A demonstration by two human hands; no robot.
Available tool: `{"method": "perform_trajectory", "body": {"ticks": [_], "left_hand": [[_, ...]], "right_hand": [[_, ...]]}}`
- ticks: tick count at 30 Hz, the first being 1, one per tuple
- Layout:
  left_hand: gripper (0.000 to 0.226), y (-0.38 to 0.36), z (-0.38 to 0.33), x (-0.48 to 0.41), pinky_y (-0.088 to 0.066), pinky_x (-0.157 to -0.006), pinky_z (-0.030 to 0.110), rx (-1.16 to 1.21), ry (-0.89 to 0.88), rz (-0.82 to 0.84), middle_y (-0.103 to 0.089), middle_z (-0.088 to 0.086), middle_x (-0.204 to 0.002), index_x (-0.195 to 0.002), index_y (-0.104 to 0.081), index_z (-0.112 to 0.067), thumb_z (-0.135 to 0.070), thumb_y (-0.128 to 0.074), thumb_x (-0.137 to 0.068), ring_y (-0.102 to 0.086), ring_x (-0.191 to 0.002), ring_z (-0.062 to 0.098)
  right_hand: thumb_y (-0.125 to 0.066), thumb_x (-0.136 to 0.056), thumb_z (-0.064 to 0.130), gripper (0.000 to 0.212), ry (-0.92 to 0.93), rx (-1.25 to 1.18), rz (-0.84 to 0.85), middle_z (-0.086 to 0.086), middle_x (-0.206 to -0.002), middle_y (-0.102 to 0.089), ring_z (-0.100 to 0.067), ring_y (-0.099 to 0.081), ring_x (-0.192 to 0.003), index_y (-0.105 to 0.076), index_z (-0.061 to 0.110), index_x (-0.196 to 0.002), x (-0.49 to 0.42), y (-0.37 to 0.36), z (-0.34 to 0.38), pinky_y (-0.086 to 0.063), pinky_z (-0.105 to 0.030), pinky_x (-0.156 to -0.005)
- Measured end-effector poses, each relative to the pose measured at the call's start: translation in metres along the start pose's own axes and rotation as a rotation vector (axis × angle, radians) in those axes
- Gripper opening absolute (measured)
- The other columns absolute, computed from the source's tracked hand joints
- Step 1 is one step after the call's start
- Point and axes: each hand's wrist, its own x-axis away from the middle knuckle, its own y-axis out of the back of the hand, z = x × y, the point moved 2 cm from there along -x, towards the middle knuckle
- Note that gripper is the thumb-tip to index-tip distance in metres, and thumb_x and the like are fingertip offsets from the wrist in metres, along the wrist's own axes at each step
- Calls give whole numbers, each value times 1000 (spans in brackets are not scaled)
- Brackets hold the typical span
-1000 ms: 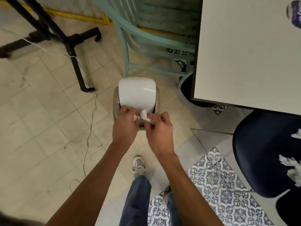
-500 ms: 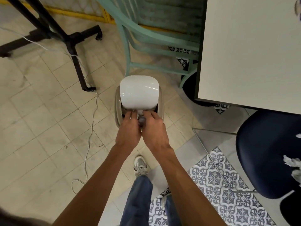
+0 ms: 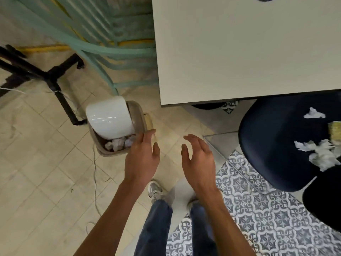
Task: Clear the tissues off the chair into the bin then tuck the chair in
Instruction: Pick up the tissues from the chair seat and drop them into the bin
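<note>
A small beige bin [image 3: 137, 115] with a white swing lid [image 3: 110, 118] stands on the floor at centre left; crumpled tissues [image 3: 119, 143] lie inside its open front. My left hand [image 3: 142, 157] hovers just right of the bin, fingers apart and empty. My right hand [image 3: 198, 159] is open too, between the bin and the dark blue chair [image 3: 273, 145] at the right. On the chair seat lie a white tissue pile [image 3: 321, 154] and a single tissue [image 3: 313, 114], next to a yellowish item [image 3: 335, 130].
A white table [image 3: 239, 52] fills the upper right, its corner above the chair. A teal chair [image 3: 110, 50] and a black stand base [image 3: 55, 76] sit behind the bin. A thin cable [image 3: 95, 174] trails on the tiled floor. A patterned mat [image 3: 267, 209] lies under the chair.
Both hands held tissues at the bin's opening, pushed them in, then let go and drew back to the right, empty. The view has swung toward the chair.
</note>
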Motion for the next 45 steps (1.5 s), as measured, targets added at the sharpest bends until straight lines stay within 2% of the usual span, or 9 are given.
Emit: {"method": "perform_trajectory", "body": {"ticks": [8,12,19,23,28,35,39,43,45], "left_hand": [[36,-77,-152,23,-47,-76,23,-28,-148,89,-67,4,-130,-137,-59,-23,-22,-63,-101,-65,-112,22],[34,-123,-221,31,-54,-82,27,0,-229,148,-67,3,-130,-136,-58,-24,-22,-60,-102,-65,-114,21],[31,-214,-328,43,-56,-86,32,-59,-369,246,-70,-1,-127,-131,-61,-26,-23,-62,-101,-66,-111,20],[26,-254,-368,38,-58,-81,36,-89,-441,324,-70,-2,-122,-126,-64,-27,-23,-62,-100,-67,-106,21],[23,-296,-410,14,-59,-83,42,-167,-517,401,-71,-1,-117,-121,-66,-25,-21,-63,-99,-68,-106,24],[24,-343,-461,-39,-59,-83,41,-256,-610,478,-70,-4,-122,-124,-65,-26,-25,-61,-101,-67,-110,22],[27,-373,-489,-80,-59,-86,43,-293,-680,531,-67,-2,-128,-128,-64,-23,-24,-60,-102,-66,-112,22],[34,-410,-522,-116,-57,-89,50,-393,-735,598,-59,2,-133,-135,-59,-19,-24,-59,-102,-58,-120,27],[37,-429,-539,-128,-56,-90,51,-463,-763,613,-54,6,-138,-138,-56,-16,-22,-59,-102,-54,-122,30]], "right_hand": [[-61,-105,26,26,-195,15,-125,-2,-129,-70,-26,-65,-115,-67,21,-129,11,98,-147,-55,-37,-96],[-59,-104,27,25,-274,23,-130,-3,-121,-71,-29,-65,-108,-66,23,-128,14,142,-214,-56,-41,-90],[-61,-104,26,29,-490,-1,-188,-5,-132,-67,-29,-65,-118,-65,21,-133,19,214,-327,-56,-40,-92],[-63,-103,19,30,-594,-63,-214,-7,-133,-66,-32,-70,-110,-65,19,-133,17,234,-369,-59,-42,-88],[-65,-103,19,27,-671,-98,-245,-7,-131,-66,-32,-71,-105,-65,16,-130,-2,242,-405,-60,-42,-85],[-65,-102,20,35,-741,-83,-241,-8,-143,-58,-36,-65,-118,-60,19,-136,-51,236,-454,-57,-45,-90],[-70,-97,12,46,-698,-54,-211,-11,-165,-40,-35,-47,-145,-61,20,-141,-77,207,-496,-50,-45,-113],[-72,-95,6,42,-668,-15,-210,-20,-160,-44,-42,-45,-145,-67,12,-136,-84,165,-527,-43,-47,-121],[-66,-99,9,34,-689,-7,-173,-17,-156,-47,-39,-42,-144,-68,10,-133,-84,156,-533,-39,-39,-122]]}}
